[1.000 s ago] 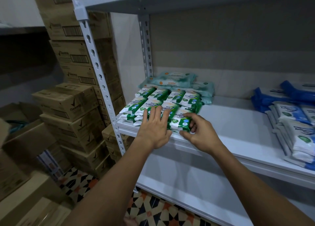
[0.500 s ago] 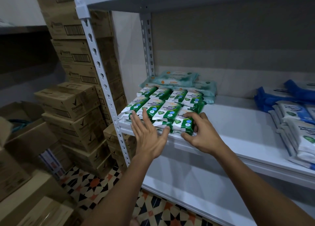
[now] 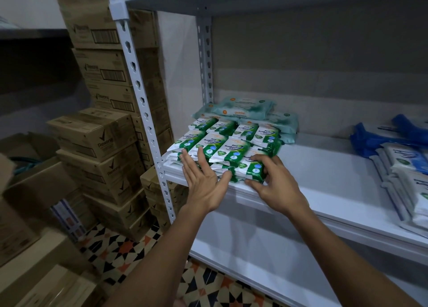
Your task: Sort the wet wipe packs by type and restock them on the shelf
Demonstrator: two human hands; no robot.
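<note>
Several green-and-white pine wipe packs [image 3: 228,144] lie stacked in rows at the left end of the white shelf [image 3: 324,181]. Behind them sit pale teal antibacterial packs [image 3: 245,108]. Blue-and-white wipe packs [image 3: 407,167] are piled at the shelf's right end. My left hand [image 3: 205,181] is flat and open, its fingers pressed against the front edge of the green stack. My right hand [image 3: 275,183] curls around the front right green pack [image 3: 254,167], thumb below and fingers on top.
A perforated white upright post [image 3: 143,112] stands just left of the green packs. Stacked brown cardboard cartons [image 3: 102,144] fill the left side on a patterned tile floor [image 3: 129,248]. A lower shelf board [image 3: 266,267] lies beneath.
My left hand has slid off the top of the green packs down to their front edge, palm turned up and open. My right hand stays on the front right pack.
</note>
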